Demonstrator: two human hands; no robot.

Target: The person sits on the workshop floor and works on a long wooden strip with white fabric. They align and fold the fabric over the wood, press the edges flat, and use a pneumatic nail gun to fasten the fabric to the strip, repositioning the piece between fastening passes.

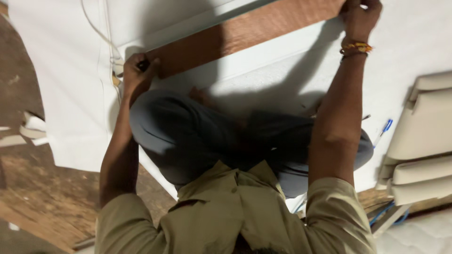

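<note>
Seated cross-legged on white sheet [282, 70] spread over floor. Left hand [136, 70] clamped on near end of long brown wooden strip [245, 33], dark tool in grip. Right hand [360, 16] clamped on far end. Strip flat across sheet, beyond knees.

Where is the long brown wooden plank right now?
In the head view, the long brown wooden plank lies across the white sheet, spanning left hand to right hand.
</note>
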